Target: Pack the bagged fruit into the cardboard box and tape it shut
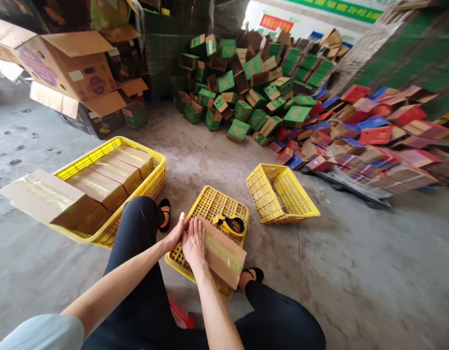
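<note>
A long cardboard box (225,253) with clear tape along its top lies on an upturned yellow plastic crate (214,200) between my knees. My right hand (194,242) rests flat on the box's left end, fingers stretched and close together. Against that same end is my left hand (176,234), its thumb raised and its fingers extended, partly hidden at the box's edge. Just behind the box, on the crate, lies a yellow and black tape dispenser (230,224). Neither hand is wrapped around anything.
At left, a large yellow basket (159,176) holds several taped boxes (113,167), one lying askew on top. A smaller yellow basket (263,192) stands at right. Heaped green cartons (239,129) and red-blue cartons (375,136) lie behind. Open brown cartons (69,65) are stacked far left.
</note>
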{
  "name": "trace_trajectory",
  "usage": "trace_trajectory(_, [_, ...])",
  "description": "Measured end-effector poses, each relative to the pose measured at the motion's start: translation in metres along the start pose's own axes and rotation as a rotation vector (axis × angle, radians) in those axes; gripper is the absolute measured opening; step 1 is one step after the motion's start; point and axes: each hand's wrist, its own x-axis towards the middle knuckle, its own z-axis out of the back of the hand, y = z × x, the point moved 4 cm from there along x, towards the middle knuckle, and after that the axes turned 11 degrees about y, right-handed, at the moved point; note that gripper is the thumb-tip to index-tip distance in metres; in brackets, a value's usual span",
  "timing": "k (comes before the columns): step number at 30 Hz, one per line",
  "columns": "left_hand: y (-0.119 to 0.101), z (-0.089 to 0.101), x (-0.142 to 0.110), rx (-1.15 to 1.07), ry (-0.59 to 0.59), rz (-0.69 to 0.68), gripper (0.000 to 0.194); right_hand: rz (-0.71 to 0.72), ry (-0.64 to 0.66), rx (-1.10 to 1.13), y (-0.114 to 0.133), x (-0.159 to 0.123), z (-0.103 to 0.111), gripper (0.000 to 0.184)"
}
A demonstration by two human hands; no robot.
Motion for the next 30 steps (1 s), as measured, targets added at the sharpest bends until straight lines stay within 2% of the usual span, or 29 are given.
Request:
trace_trajectory(3, [0.002, -0.002, -0.005, -0.19, 0.021, 0.063, 0.098, 0.037, 0.004, 0.007, -0.002, -0.006, 0.003, 0.06])
trace_trajectory(6, [0.001, -0.003, -0.012, -0.156, -0.02, 0.047, 0.088, 0.0, -0.035, -0.01, -0.019, -0.025, 0.004, 0.061])
trace_trajectory(9, [-0.001, -0.009, -0.017, 0.051, -0.03, -0.045, 0.077, -0.099, -0.072, -0.053, -0.047, -0.053, 0.002, 0.063])
trace_trajectory(14, [0.001, -0.021, -0.022, 0.445, -0.056, -0.17, 0.068, -0.303, -0.146, -0.092, -0.111, -0.107, -0.009, 0.072])
trace_trajectory(17, [-0.004, -0.026, -0.025, 0.653, -0.078, -0.224, 0.072, -0.406, -0.233, -0.034, -0.146, -0.127, -0.017, 0.083])
trace_trajectory(20, [-0.015, -0.036, -0.028, 0.821, -0.054, -0.29, 0.083, -0.389, -0.29, 0.059, -0.166, -0.133, -0.022, 0.089])
trace_trajectory(24, [-0.031, -0.056, -0.035, 0.918, 0.036, -0.374, 0.092, -0.328, -0.239, 0.099, -0.166, -0.141, -0.023, 0.083])
trace_trajectory(30, [-0.038, -0.076, -0.051, 0.995, 0.098, -0.417, 0.098, -0.357, -0.235, -0.085, -0.129, -0.169, -0.032, 0.085])
